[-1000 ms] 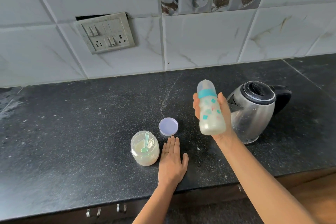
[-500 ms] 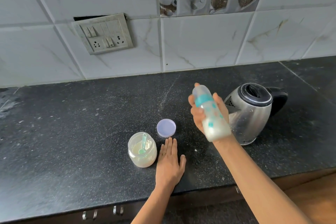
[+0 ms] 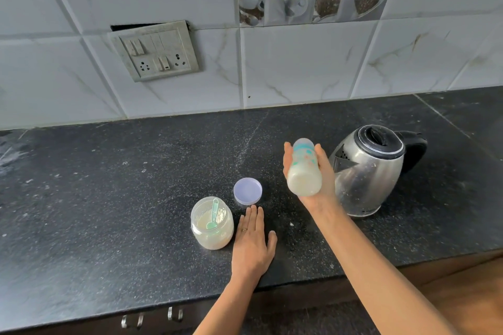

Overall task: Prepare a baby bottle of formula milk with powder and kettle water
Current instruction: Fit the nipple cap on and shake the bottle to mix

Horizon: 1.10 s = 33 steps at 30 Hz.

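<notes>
Fingers [image 3: 286,161] of the right hand [image 3: 327,181] curl round the far left side of a translucent plastic baby bottle with a teal collar and clear cap [image 3: 303,168], while the thumb lies along its right side, so the bottle is gripped in the palm and held in the air above the black speckled stone counter [image 3: 109,185], clear of the surface. The bottle's long axis runs from near to far: its rounded base faces the camera and sits lower, and its capped end points away and upward toward the wall, leaning slightly left. Milky white liquid fills the base half. Just right of the bottle and behind the hand stands a stainless steel electric kettle with a black lid and handle [image 3: 373,171], spout facing left. The left hand [image 3: 251,242] lies palm down on the counter, its four fingers [image 3: 253,221] straight and pressed together, pointing far, the thumb spread out to the right; a ring shows on one finger. Just left of it stands an open clear round jar of pale powder [image 3: 212,226] with a mint green plastic scoop [image 3: 213,215] resting inside. A pale lilac round lid [image 3: 247,190] lies flat just beyond the left fingertips, apart from the jar.
</notes>
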Each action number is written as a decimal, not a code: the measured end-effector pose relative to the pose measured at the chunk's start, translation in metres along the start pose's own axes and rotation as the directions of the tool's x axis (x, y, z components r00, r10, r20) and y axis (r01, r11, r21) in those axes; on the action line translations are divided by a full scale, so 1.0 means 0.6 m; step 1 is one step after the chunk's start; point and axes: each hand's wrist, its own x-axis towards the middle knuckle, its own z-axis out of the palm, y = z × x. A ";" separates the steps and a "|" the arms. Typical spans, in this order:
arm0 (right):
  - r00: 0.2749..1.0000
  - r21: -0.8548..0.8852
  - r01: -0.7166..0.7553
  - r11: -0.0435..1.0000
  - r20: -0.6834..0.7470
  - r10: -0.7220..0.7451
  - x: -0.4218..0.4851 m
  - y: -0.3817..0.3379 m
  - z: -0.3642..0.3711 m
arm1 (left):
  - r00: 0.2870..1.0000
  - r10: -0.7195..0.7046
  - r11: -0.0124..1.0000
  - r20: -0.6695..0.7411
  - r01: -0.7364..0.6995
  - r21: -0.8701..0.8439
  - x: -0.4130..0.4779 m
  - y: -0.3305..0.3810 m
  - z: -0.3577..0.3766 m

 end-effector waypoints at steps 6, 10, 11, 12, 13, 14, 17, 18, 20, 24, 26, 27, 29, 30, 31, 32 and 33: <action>0.999 -0.028 0.036 0.999 -0.036 -0.037 -0.004 0.005 0.003 | 1.000 -0.004 1.000 -0.002 0.004 0.006 -0.001 -0.002 0.001; 0.998 0.106 -0.032 0.994 -0.044 0.037 -0.003 0.002 0.002 | 1.000 -0.004 1.000 0.005 0.004 0.003 -0.002 -0.003 0.002; 0.997 -0.010 -0.038 0.999 -0.074 0.037 -0.007 0.002 -0.007 | 1.000 -0.004 1.000 0.003 0.004 -0.001 -0.002 -0.003 0.002; 0.998 -0.072 -0.025 0.997 -0.054 0.021 -0.008 -0.004 -0.014 | 1.000 -0.005 1.000 -0.001 0.005 -0.002 -0.003 -0.003 0.002; 0.999 -0.117 0.023 0.993 -0.024 -0.026 -0.012 -0.002 -0.001 | 1.000 -0.007 1.000 0.000 0.007 -0.002 -0.002 -0.003 0.003; 0.998 -0.197 0.056 0.979 0.032 -0.051 -0.009 0.005 0.010 | 1.000 -0.007 1.000 0.000 0.007 -0.004 -0.002 -0.002 0.003; 0.998 0.096 0.027 0.995 -0.063 -0.021 -0.002 0.002 -0.006 | 1.000 -0.003 1.000 -0.010 0.003 -0.006 -0.001 -0.002 0.001; 0.997 0.108 -0.002 0.994 -0.079 0.011 -0.002 0.002 -0.010 | 1.000 0.001 1.000 -0.011 -0.001 -0.005 -0.001 -0.002 0.002; 0.996 -0.098 -0.010 0.995 -0.085 0.001 -0.007 0.005 -0.021 | 1.000 0.004 1.000 -0.021 -0.004 0.000 -0.001 -0.003 0.004; 0.996 -0.178 0.001 0.984 -0.086 -0.017 -0.006 0.016 -0.009 | 1.000 -0.003 1.000 -0.019 0.003 0.010 -0.002 -0.002 0.005; 0.987 -0.009 -0.035 0.999 -0.154 0.034 0.001 0.014 -0.021 | 1.000 -0.001 1.000 -0.011 0.001 0.016 -0.003 -0.003 0.004; 0.984 -0.024 -0.071 0.997 -0.164 0.066 0.000 0.014 -0.016 | 1.000 0.002 1.000 -0.007 -0.002 0.012 -0.002 -0.003 0.003; 0.989 -0.108 -0.048 0.993 -0.142 0.032 -0.003 0.014 -0.017 | 1.000 0.004 1.000 -0.010 -0.004 0.007 -0.001 -0.004 0.004; 0.991 -0.140 -0.007 0.990 -0.133 -0.012 0.000 0.012 -0.006 | 1.000 0.003 1.000 -0.010 -0.003 0.007 -0.001 -0.003 0.005; 0.995 -0.218 0.029 0.975 -0.085 -0.049 0.004 0.015 0.002 | 1.000 0.002 1.000 -0.010 -0.002 0.008 -0.001 -0.003 0.005; 0.990 -0.131 0.047 0.990 -0.124 -0.064 0.004 0.016 0.009 | 1.000 0.001 1.000 -0.014 0.000 0.011 -0.001 -0.002 0.004; 0.978 -0.025 0.081 0.996 -0.190 -0.084 0.003 0.018 0.013 | 1.000 -0.002 1.000 -0.015 0.003 0.016 -0.001 -0.002 0.003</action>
